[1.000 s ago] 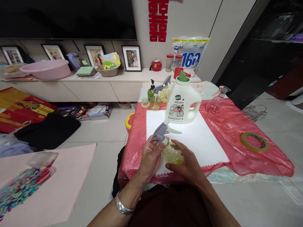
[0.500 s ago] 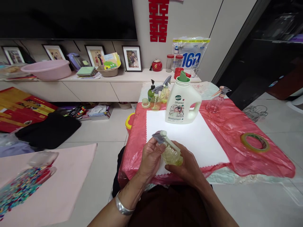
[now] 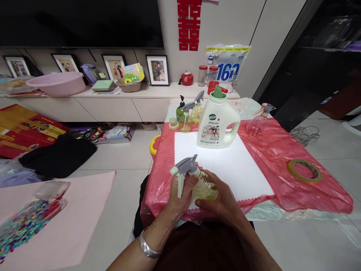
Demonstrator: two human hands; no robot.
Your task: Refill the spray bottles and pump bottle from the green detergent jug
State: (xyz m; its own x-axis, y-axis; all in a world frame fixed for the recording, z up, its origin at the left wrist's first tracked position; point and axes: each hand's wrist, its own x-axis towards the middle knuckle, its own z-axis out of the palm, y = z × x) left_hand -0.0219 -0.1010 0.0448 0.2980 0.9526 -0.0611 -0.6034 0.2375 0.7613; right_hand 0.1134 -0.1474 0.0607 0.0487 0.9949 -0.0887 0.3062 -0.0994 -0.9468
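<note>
A clear spray bottle [image 3: 205,187] with some yellowish liquid is tilted between my two hands, above the near edge of the table. My left hand [image 3: 180,194] grips the collar of its grey spray head [image 3: 184,164], whose pale trigger points to the left and down. My right hand [image 3: 222,195] is wrapped round the bottle's body. Beyond them a large white detergent jug [image 3: 218,120] with a green spout stands upright on a white sheet [image 3: 239,169].
Two spray bottles [image 3: 185,122] and a green pump bottle [image 3: 179,112] stand left of the jug. At the right are a pinkish clear spray bottle [image 3: 257,122] and a tape roll [image 3: 304,170] on red plastic film [image 3: 282,150]. A pink board [image 3: 84,210] lies at lower left.
The spray head has turned, so its nozzle and trigger now face left instead of toward me and the right. My left hand has shifted with it; my right hand stays round the body.
</note>
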